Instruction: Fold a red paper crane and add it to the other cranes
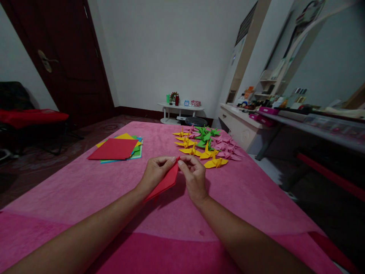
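A folded sheet of red paper [165,182] is held just above the pink cloth [85,190], tilted down toward the left. My left hand [155,173] is closed on its upper edge, fingers curled over the fold. My right hand [194,177] pinches the same top corner, thumb and fingertips pressed together, touching the left hand's fingertips. Just beyond my right hand lie rows of finished paper cranes: yellow [196,150], green [205,136] and pink [226,146].
A stack of flat coloured sheets with a red one on top [115,149] lies at the far left of the cloth. A small white side table [180,108] stands by the wall. A cluttered dresser [242,118] is on the right, a dark door [65,61] on the left.
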Action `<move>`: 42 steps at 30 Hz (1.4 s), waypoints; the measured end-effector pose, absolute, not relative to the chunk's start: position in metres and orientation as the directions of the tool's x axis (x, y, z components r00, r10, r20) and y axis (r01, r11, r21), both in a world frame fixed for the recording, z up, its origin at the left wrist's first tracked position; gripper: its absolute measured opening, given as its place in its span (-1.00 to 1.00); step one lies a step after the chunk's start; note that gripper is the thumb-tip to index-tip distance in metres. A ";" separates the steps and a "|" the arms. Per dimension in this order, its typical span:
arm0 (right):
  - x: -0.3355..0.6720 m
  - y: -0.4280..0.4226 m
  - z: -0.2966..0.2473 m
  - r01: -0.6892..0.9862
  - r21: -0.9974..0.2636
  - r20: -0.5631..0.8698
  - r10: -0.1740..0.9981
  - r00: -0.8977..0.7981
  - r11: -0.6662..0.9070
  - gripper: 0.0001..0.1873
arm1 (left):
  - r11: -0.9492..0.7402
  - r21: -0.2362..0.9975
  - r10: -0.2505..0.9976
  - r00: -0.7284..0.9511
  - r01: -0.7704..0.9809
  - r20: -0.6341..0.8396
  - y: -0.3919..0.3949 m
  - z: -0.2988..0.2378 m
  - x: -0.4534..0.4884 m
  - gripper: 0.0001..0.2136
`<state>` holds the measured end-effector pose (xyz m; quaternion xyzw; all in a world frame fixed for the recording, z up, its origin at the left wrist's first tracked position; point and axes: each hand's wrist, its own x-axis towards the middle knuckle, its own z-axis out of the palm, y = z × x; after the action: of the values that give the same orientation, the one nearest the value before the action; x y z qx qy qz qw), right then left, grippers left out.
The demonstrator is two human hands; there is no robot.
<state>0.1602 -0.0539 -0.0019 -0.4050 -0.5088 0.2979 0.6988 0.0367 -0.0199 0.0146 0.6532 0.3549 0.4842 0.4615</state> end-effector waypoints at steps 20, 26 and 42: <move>0.162 -0.055 0.000 0.069 -0.893 0.446 0.855 0.263 0.445 -0.79 | -0.552 0.799 0.830 0.241 0.237 0.502 -0.029 0.017 0.038 -0.75; 0.170 -0.048 -0.002 0.133 -0.880 0.474 0.828 0.299 0.456 -0.78 | -0.273 0.960 0.896 0.377 0.056 0.233 -0.022 0.014 0.038 -0.73; 0.181 -0.041 0.000 0.133 -0.894 0.422 0.904 -0.067 0.427 -0.73 | -0.247 0.945 0.748 0.662 0.214 0.046 -0.008 0.029 0.016 -0.65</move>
<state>0.1811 -0.0410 -0.0002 -0.4046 -0.6408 0.3502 0.5504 0.0164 -0.0077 0.0285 0.7471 0.3217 0.2555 0.5225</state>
